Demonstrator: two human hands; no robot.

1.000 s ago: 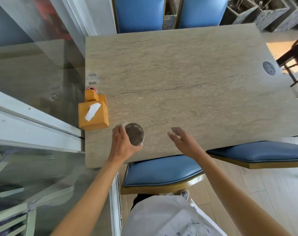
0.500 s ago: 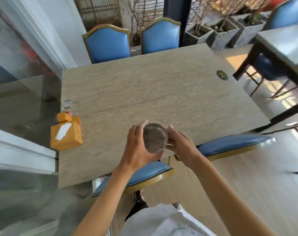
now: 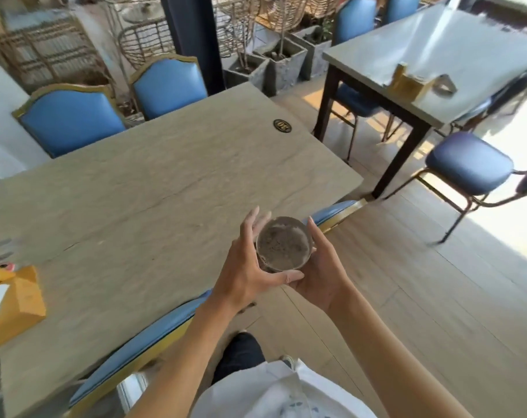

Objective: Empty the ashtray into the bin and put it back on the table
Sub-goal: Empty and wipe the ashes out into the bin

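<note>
Both hands, the left hand and the right hand, held the round ashtray full of gray ash, up off the table.

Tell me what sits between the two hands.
In the head view, the ashtray, full of grey ash, sits between the left hand and the right hand, both gripping it.

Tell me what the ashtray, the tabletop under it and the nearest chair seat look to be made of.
Ashtray: looks like clear glass; its wall is see-through at the rim, with grey ash inside.
Tabletop: probably stone or a stone-look laminate; matte beige with fine veining and one dark crack-like line.
Chair seat: likely blue vinyl or leather padding, smooth with a slight sheen, on a gold-coloured frame, possibly painted metal.
</note>
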